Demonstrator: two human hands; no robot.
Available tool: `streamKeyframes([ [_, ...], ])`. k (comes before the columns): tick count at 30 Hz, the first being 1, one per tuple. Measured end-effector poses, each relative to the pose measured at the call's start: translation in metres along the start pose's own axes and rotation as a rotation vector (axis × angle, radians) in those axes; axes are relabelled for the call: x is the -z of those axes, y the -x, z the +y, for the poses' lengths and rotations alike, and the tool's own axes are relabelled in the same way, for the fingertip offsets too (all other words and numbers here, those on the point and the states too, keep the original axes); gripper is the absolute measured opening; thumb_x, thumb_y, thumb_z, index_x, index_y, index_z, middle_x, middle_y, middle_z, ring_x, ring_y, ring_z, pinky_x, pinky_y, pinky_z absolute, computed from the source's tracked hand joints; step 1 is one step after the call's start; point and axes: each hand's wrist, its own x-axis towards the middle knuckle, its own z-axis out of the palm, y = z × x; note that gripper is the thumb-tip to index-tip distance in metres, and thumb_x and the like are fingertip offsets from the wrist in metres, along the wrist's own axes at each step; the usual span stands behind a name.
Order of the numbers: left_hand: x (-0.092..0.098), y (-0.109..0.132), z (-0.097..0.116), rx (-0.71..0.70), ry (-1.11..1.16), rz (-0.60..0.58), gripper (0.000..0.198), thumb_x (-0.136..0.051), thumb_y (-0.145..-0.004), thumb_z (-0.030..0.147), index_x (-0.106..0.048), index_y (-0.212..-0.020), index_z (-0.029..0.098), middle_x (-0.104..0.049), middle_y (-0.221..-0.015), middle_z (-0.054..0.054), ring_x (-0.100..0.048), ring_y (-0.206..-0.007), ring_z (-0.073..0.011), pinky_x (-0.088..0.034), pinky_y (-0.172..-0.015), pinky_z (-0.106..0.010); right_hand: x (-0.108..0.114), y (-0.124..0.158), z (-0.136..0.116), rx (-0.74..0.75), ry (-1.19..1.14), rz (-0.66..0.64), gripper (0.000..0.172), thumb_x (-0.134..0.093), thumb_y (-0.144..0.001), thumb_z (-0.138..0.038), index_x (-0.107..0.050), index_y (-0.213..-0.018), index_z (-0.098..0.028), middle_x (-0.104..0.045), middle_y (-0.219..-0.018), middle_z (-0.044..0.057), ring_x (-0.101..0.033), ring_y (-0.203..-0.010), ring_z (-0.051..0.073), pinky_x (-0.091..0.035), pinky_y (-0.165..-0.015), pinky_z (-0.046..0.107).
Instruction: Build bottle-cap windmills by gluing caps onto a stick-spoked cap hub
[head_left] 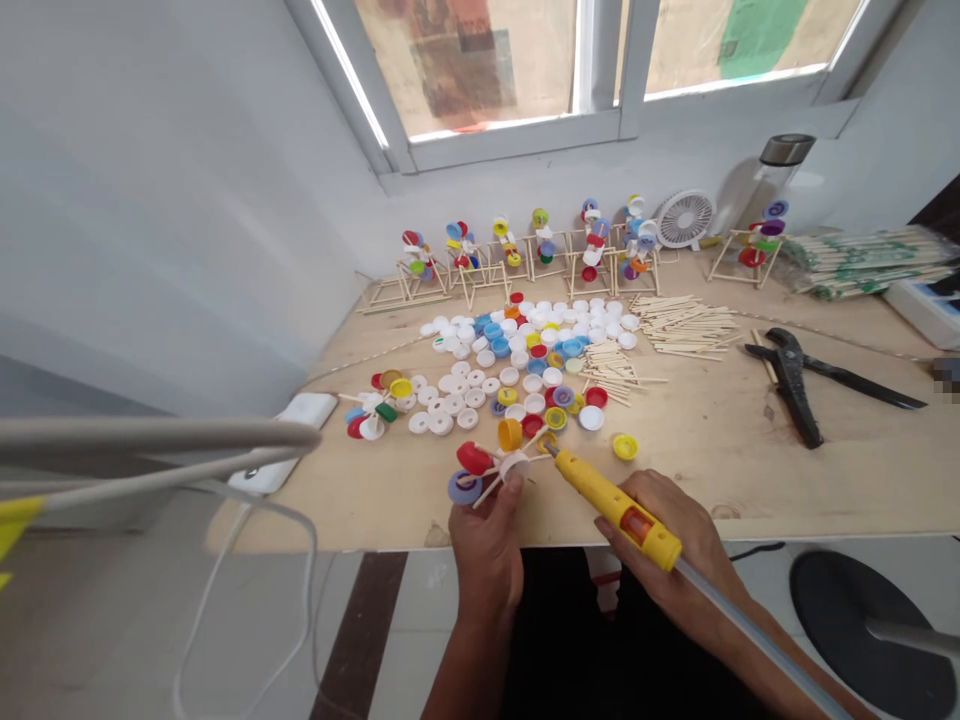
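Note:
At the table's front edge, my left hand pinches a small wheel of wooden sticks and bottle caps. An orange, a red and a lilac cap sit on its stick ends, around a white centre. My right hand is wrapped round a yellow hot glue gun with a clear cord or glue stick trailing from its back. The metal tip of the gun points left, close to the wheel's sticks and a yellow cap; whether it touches I cannot tell. A second cap wheel lies on the left of the table.
Loose bottle caps and white discs cover the middle of the wooden table. Cut sticks and black-handled pliers lie right. Several stick frames with cap wheels line the wall near a small fan. A power strip lies left.

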Motion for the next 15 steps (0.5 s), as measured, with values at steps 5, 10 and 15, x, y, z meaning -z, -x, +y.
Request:
streamKeyframes([
  [5,-0.0030,0.0003,0.0056,-0.015,0.032,0.022,0.036,-0.085,-0.052,0.026,-0.068,-0.082,0.017,-0.071,-0.080,-0.002,-0.066,-0.085,-0.0178,-0.049,-0.088,-0.036,-0.0017,0.0047,-0.0014,-0.041,-0.017,-0.060,0.020,-0.046,-0.091,-0.032,-0.048,-0.075,-0.020,-0.053,-0.068,0.000,-0.049,-0.061,0.013,-0.037,-0.056,0.026],
  [10,-0.0034,0.0016,0.0077,-0.050,0.075,-0.002,0.038,-0.086,-0.049,0.024,-0.066,-0.081,0.019,-0.069,-0.076,0.001,-0.066,-0.082,-0.0170,-0.051,-0.082,-0.034,-0.0002,0.0086,0.0025,-0.144,-0.048,-0.078,0.025,-0.048,-0.090,-0.036,-0.044,-0.070,-0.021,-0.050,-0.066,-0.002,-0.050,-0.060,0.012,-0.038,-0.054,0.025],
  [15,-0.0012,0.0036,0.0076,-0.095,0.052,-0.040,0.040,-0.086,-0.048,0.023,-0.066,-0.083,0.020,-0.068,-0.077,0.002,-0.066,-0.078,-0.0157,-0.052,-0.083,-0.034,0.0006,0.0083,0.0015,-0.231,-0.147,-0.113,0.026,-0.049,-0.089,-0.036,-0.043,-0.070,-0.021,-0.050,-0.064,-0.003,-0.050,-0.057,0.011,-0.039,-0.052,0.024],
])
